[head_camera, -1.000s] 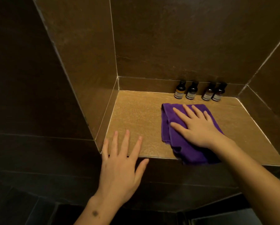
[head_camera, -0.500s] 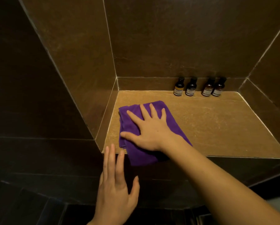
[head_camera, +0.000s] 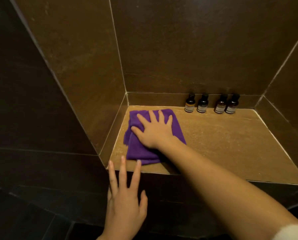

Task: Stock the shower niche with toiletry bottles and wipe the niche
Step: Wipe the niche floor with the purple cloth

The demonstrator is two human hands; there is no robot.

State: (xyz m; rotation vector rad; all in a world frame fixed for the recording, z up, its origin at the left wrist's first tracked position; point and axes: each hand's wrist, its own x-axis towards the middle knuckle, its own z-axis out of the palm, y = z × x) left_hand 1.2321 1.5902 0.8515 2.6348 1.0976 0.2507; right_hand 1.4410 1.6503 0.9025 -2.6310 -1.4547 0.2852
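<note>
Brown-tiled shower niche (head_camera: 231, 144) — purple cloth (head_camera: 141, 149) under flat, wide right grip (head_camera: 155, 130); left grip (head_camera: 125, 205) seemingly wide too.

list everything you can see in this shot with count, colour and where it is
small dark glass toiletry bottles with pale labels: four, dark brown with black caps, upright in a row along the back wall of the niche, right of centre
folded purple microfibre cloth: one, purple, flat on the left part of the niche floor, near the left wall
tiled shower niche: one, tan floor with brown walls, set into a darker tiled wall
dark tiled wall: one, dark brown, left of and below the niche
right hand: one, flat with fingers spread, pressing on the purple cloth
left hand: one, fingers straight, fingertips at the front edge of the niche, holding nothing
</note>
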